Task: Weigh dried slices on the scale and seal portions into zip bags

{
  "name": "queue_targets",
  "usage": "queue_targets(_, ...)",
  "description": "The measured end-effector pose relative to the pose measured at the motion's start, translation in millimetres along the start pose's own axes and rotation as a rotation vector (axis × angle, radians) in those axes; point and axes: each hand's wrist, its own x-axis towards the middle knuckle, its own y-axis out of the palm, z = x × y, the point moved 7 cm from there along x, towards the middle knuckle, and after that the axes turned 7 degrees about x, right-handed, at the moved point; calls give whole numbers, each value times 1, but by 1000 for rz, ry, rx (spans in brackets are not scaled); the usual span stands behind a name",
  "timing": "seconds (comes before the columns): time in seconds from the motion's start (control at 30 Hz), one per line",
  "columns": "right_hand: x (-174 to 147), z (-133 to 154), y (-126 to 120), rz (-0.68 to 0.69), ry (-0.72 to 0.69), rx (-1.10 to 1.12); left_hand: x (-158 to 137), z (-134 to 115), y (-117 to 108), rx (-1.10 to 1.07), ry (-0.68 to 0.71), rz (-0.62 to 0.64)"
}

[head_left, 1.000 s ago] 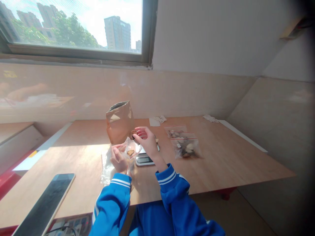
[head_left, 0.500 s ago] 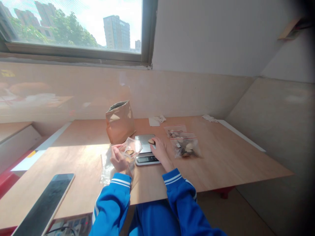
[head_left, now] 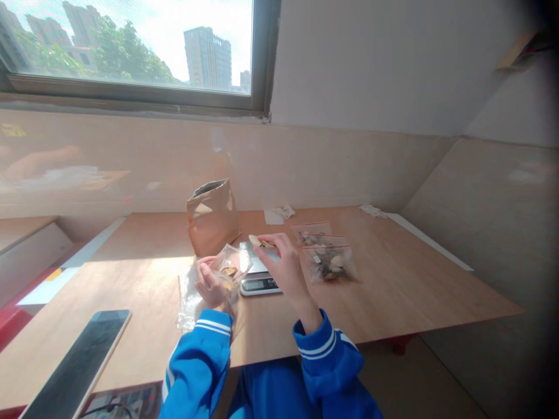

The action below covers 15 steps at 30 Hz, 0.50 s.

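Observation:
My left hand [head_left: 210, 285] is closed on the edge of a clear plastic zip bag [head_left: 236, 258], with a pale, dark-rimmed dried slice [head_left: 229, 271] showing in it. Between the thumb and fingers of my right hand [head_left: 286, 265] are pale dried slices [head_left: 255, 240], held up over a digital kitchen scale [head_left: 250, 256]. The hand hides the scale's right side. Its display [head_left: 261, 284] faces me, but the digits are too small to read. More clear plastic [head_left: 187, 302] lies under my left hand and wrist.
Two filled zip bags of dried pieces, the nearer bag [head_left: 334, 265] in front, lie right of the scale. A brown paper bag [head_left: 212, 218] stands open behind my left hand. A phone [head_left: 78, 366] lies front left. Crumpled tissue [head_left: 285, 211] sits by the wall.
My right hand has risen from the scale plate and turned, now holding the pale slices in the air above it. My left hand and the zip bag have hardly moved.

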Motion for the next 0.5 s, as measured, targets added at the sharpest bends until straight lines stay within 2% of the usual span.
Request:
queue_targets(0.07, 2, 18, 18, 133, -24, -40, 0, -1, -1, -20, -14, -9)
queue_targets(0.13, -1, 21, 36, 232, -8, -141, 0, -2, -2, -29, -20, -16)
queue_targets(0.2, -7, 16, 47, 249, 13, -182, 1, -3, -4, -32, -27, -22)
queue_targets(0.4, -43, -14, 39, 49, 103, 24, 3, -4, -6, -13, -39, -42)
queue_targets(0.5, -63, -31, 37, -63, 232, 116, 2, -3, -5, -6, -40, -33)
